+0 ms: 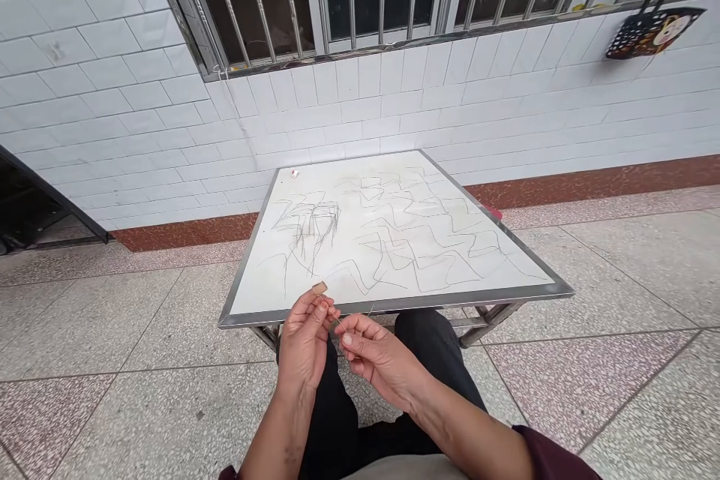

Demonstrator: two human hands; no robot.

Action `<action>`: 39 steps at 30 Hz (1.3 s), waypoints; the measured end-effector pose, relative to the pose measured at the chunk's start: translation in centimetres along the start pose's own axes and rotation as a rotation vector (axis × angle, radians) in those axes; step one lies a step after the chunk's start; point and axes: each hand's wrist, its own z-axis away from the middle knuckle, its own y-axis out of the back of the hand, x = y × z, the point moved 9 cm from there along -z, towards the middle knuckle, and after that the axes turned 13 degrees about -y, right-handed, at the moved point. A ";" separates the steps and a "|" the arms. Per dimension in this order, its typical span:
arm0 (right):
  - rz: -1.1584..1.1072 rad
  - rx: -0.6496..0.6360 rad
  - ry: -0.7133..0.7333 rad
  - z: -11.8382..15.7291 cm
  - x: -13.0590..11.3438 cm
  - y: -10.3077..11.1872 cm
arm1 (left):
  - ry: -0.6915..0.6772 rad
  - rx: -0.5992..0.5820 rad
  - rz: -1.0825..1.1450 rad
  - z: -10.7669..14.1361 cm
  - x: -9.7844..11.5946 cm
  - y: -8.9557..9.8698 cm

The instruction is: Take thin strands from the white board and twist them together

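Note:
Just in front of the white table (349,240), my left hand (307,334) is closed in a pinch on a thin tan strand (336,321). A small tan piece (319,288) sticks up at its fingertips. To the right of it, my right hand (374,352) pinches the strand's other part between thumb and fingers. Many thin dark bent strands (416,264) are spread over the right half of the table. A denser bundle of dark strands (316,223) lies on the left half.
A small red and white item (294,174) sits at the table's far left corner. The metal table rim (394,304) is close to my hands. Behind stands a tiled wall (315,120) with a barred window and a hanging patterned bag (646,34).

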 end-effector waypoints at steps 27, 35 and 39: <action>0.170 0.134 0.197 -0.4 -1.4 1.1 | -0.026 -0.095 -0.176 0.5 -1.1 -0.8; 0.152 0.177 0.214 -0.2 -2.3 2.3 | -0.127 -0.028 -0.140 -0.4 1.9 1.5; 0.137 0.176 0.204 -0.2 -2.3 2.8 | -0.249 0.038 -0.289 -0.9 3.9 3.2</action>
